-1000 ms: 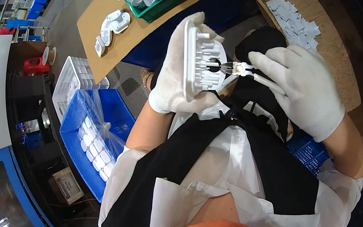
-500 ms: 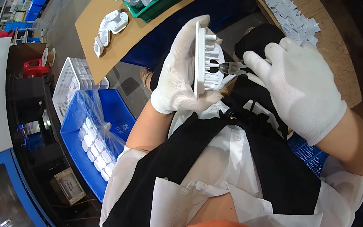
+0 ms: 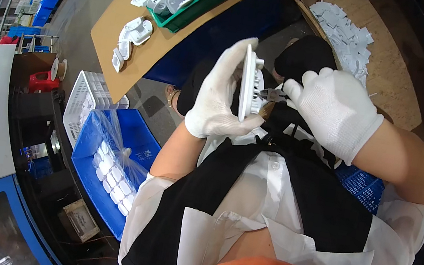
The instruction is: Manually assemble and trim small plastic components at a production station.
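My left hand, in a white knit glove, grips a white moulded plastic part by its edges and holds it upright on edge. Ribs and pegs stand out on the part's right side. In my gloved right hand is a pair of pliers, its handles mostly hidden inside the fist. The plier jaws reach in among the pegs of the part; whether they pinch one is too small to tell.
A green crate heaped with white parts stands on the brown table, with loose parts beside it. At left is a blue bin holding bagged white pieces. Flat white scraps fill part of a cardboard box at upper right.
The plastic part and my left hand have shifted slightly right and down, and the part is turned more edge-on. My right hand with the pliers has dropped a little toward me.
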Motion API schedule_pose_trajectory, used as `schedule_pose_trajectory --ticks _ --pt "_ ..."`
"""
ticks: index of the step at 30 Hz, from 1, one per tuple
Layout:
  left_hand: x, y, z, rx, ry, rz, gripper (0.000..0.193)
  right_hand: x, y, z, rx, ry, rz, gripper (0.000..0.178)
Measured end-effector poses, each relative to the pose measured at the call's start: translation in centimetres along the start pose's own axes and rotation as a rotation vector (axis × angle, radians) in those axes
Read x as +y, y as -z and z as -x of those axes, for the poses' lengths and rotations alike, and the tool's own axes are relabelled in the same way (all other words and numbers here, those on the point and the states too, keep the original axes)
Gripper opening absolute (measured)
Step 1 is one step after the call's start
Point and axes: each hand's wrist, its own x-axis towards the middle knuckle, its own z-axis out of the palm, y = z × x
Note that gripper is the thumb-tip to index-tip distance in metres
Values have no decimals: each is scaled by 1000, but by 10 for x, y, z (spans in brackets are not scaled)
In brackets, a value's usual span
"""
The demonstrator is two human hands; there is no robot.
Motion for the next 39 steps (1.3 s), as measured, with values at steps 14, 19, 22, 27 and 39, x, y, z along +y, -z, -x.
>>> schedule_pose_trajectory --ticks 14,19,22,27,39 --pt "-4 30 -8 226 -164 238 117 24 -36 -8 501 38 -660 37" --pt "14 28 -17 219 -276 246 117 19 -38 -3 596 18 -803 45" --pt "14 29 -23 196 -265 320 116 19 -39 -3 620 53 -801 46" --pt "18 25 -28 234 -209 385 113 21 -35 -3 623 53 -808 49" --pt "8 35 -30 268 -73 427 104 25 -42 -5 631 21 -874 46"
